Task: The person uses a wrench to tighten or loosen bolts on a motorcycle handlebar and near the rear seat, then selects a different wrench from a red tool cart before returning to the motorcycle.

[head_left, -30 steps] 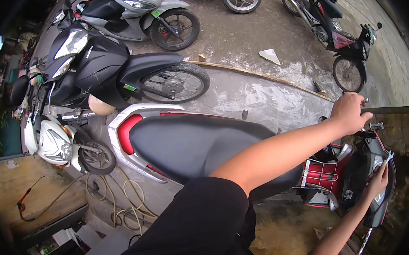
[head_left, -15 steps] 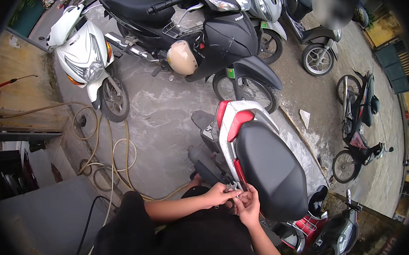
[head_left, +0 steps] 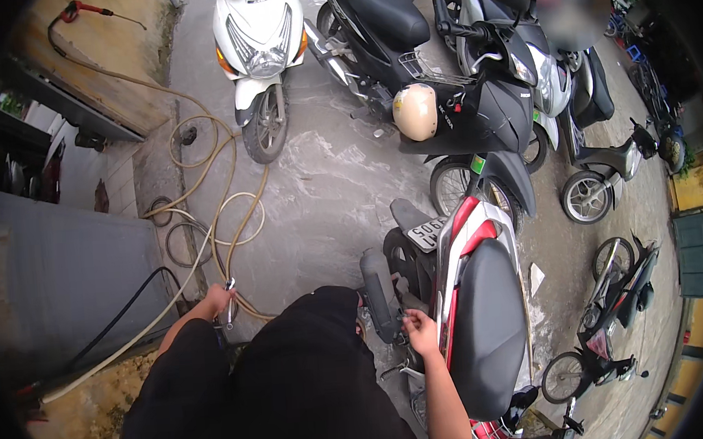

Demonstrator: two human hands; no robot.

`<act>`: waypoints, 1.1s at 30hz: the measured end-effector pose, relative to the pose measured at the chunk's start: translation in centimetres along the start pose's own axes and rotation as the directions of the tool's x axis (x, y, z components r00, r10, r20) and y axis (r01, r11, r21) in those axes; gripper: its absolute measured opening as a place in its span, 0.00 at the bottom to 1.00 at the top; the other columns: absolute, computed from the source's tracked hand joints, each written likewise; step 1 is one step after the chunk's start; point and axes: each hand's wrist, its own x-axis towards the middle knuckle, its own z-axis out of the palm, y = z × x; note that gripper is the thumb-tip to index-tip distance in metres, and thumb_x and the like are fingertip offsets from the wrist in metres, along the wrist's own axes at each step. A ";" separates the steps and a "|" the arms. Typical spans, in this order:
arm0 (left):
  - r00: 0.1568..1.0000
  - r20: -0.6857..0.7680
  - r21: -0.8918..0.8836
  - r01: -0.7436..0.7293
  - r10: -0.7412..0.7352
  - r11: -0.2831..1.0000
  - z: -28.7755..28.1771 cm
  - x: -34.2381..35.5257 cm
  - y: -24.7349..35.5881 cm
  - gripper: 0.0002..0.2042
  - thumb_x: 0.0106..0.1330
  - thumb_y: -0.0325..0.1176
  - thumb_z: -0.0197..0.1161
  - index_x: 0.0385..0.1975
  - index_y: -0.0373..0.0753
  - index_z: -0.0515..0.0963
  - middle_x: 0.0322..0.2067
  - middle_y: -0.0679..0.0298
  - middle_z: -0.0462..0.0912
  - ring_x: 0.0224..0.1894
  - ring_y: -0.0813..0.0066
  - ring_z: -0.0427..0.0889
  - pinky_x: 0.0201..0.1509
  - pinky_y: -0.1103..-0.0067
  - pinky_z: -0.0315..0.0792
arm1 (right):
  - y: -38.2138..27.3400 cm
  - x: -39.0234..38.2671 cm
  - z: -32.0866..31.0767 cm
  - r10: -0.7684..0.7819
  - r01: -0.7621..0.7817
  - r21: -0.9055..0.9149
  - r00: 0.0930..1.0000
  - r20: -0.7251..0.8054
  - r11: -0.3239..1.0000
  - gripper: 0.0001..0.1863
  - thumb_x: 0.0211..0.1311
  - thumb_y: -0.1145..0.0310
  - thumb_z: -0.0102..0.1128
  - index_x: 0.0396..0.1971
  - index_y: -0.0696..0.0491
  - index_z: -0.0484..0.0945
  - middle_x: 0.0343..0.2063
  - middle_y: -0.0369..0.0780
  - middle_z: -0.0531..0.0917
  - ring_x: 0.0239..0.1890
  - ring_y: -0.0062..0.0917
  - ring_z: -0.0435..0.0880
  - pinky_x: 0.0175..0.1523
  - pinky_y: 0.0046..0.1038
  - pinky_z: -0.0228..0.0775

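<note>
My left hand (head_left: 218,299) is closed around silver wrenches (head_left: 231,303), out to the left above coiled hoses. My right hand (head_left: 420,330) has its fingers curled beside the dark muffler (head_left: 379,287) of the red-and-silver scooter; what they hold, if anything, is too small to make out. This scooter's grey seat (head_left: 486,324) lies just right of that hand, with the red side trim along it and a rear plate (head_left: 424,232) at its tail. My dark-clothed body hides much of the ground below the hands.
A white scooter (head_left: 259,34) and a black motorbike (head_left: 491,116) with a cream helmet (head_left: 414,111) stand ahead. Hoses (head_left: 208,148) run along the left beside a grey panel (head_left: 69,264). More motorbikes (head_left: 596,333) are parked at the right. A wooden strip edges the concrete.
My hands have left the scooter's handlebar area, met beside the seat, then parted. The left moved leftward with the wrenches; the right is near the muffler. The view has swung toward the hoses.
</note>
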 end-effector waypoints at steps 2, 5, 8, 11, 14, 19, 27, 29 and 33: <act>0.998 -0.035 -0.187 0.037 -0.045 0.982 -1.8 -2.1 -8.3 0.12 0.62 0.34 0.63 0.21 0.33 0.80 0.18 0.61 0.80 0.18 0.73 0.79 0.22 0.75 0.69 | 4.4 0.7 3.4 0.105 -0.109 0.020 0.986 0.126 0.994 0.12 0.61 0.75 0.58 0.44 0.62 0.77 0.28 0.39 0.83 0.26 0.19 0.83 0.31 0.22 0.76; 0.973 0.152 -0.240 0.208 -0.175 0.948 -2.0 -3.8 -15.8 0.10 0.64 0.33 0.60 0.25 0.34 0.81 0.20 0.62 0.82 0.21 0.74 0.82 0.17 0.76 0.67 | 11.2 2.8 9.1 0.373 -0.373 -0.036 0.907 0.194 0.927 0.13 0.62 0.75 0.56 0.46 0.62 0.75 0.29 0.41 0.83 0.27 0.24 0.84 0.31 0.26 0.78; 0.925 0.258 -0.208 0.335 -0.279 0.919 -1.8 -2.7 -18.4 0.09 0.64 0.34 0.60 0.28 0.35 0.81 0.21 0.63 0.83 0.20 0.75 0.81 0.15 0.76 0.64 | 9.6 6.1 14.2 0.496 -0.513 0.008 0.833 0.246 0.858 0.12 0.62 0.74 0.55 0.45 0.62 0.75 0.31 0.42 0.83 0.27 0.27 0.85 0.32 0.28 0.80; 0.924 0.238 -0.369 0.370 -0.298 0.853 -1.0 0.6 -19.9 0.10 0.63 0.36 0.61 0.29 0.36 0.82 0.21 0.65 0.83 0.20 0.76 0.80 0.15 0.76 0.63 | 3.8 10.5 16.0 0.546 -0.560 0.003 0.808 0.223 0.828 0.10 0.62 0.75 0.55 0.42 0.61 0.75 0.30 0.43 0.83 0.28 0.29 0.85 0.31 0.29 0.80; 0.971 0.112 -0.415 0.241 -0.213 0.877 -2.9 6.4 -21.0 0.12 0.59 0.40 0.63 0.29 0.37 0.83 0.22 0.60 0.84 0.23 0.69 0.82 0.25 0.71 0.71 | -2.1 16.4 17.6 0.650 -0.664 -0.003 0.731 0.208 0.747 0.09 0.60 0.78 0.53 0.41 0.59 0.73 0.25 0.42 0.81 0.23 0.30 0.83 0.27 0.31 0.79; 0.970 -0.230 -0.488 -0.044 -0.080 0.872 -22.8 14.3 -10.7 0.12 0.61 0.40 0.62 0.25 0.37 0.82 0.23 0.58 0.83 0.29 0.63 0.83 0.36 0.69 0.74 | -10.7 32.0 20.7 0.738 -0.704 -0.226 0.625 0.255 0.674 0.06 0.62 0.71 0.48 0.36 0.55 0.72 0.22 0.42 0.78 0.20 0.33 0.80 0.22 0.32 0.74; 0.832 -0.554 -0.741 -0.507 0.026 0.441 -50.0 21.2 -2.5 0.14 0.68 0.39 0.57 0.26 0.35 0.80 0.17 0.68 0.78 0.20 0.82 0.74 0.25 0.78 0.67 | -52.9 52.2 57.8 0.012 0.263 -0.311 0.746 0.665 0.913 0.14 0.64 0.72 0.54 0.48 0.60 0.73 0.30 0.39 0.82 0.27 0.21 0.82 0.32 0.21 0.72; 0.908 -0.418 -0.888 -0.405 -0.016 0.218 -54.9 23.3 -2.0 0.14 0.70 0.39 0.55 0.28 0.36 0.80 0.13 0.72 0.71 0.16 0.85 0.66 0.21 0.80 0.60 | -63.3 50.7 69.2 -0.017 0.384 -0.201 0.494 0.870 0.901 0.15 0.64 0.70 0.57 0.49 0.58 0.73 0.33 0.35 0.81 0.32 0.18 0.80 0.37 0.20 0.72; 0.899 -0.433 -0.901 -0.430 -0.059 0.057 -63.8 27.8 -0.7 0.14 0.72 0.38 0.53 0.29 0.35 0.80 0.13 0.76 0.65 0.13 0.88 0.60 0.17 0.83 0.54 | -75.7 44.7 89.1 0.171 0.514 -0.054 -0.183 0.968 0.856 0.23 0.65 0.65 0.58 0.57 0.58 0.69 0.41 0.38 0.80 0.43 0.21 0.79 0.49 0.23 0.70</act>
